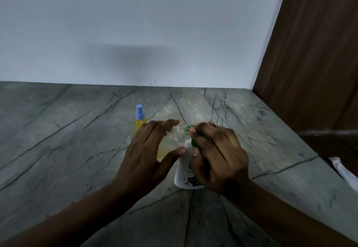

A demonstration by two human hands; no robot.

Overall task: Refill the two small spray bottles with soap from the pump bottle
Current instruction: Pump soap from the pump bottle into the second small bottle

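**Clear spray bottle held tilted beside the pump bottle**

The clear spray bottle [179, 134] is held tilted between the two hands, above the counter and close to the top of the white pump bottle. Only its ribbed neck and a patch of yellow liquid beside the left palm show; fingers cover the rest. A green part [187, 128] sits at its mouth. Whether this is the bottle's own spray top or part of the pump cannot be made out, and a second green patch lower down is half hidden by the right hand. The white pump bottle [184, 178] stands on the counter beneath the right hand, its top and label largely covered. The left hand [151, 149] curves around the clear bottle, fingers over it and thumb under. The right hand [217, 155] has its fingers curled, the fingertips pinching the green part. Behind the left hand the blue-capped spray bottle [139, 119] stands upright with yellow liquid inside, its base hidden. Surroundings: grey veined counter [58, 140], white wall [135, 23], wooden panel [313, 52], and a white item [346, 175] cut off by the right edge.
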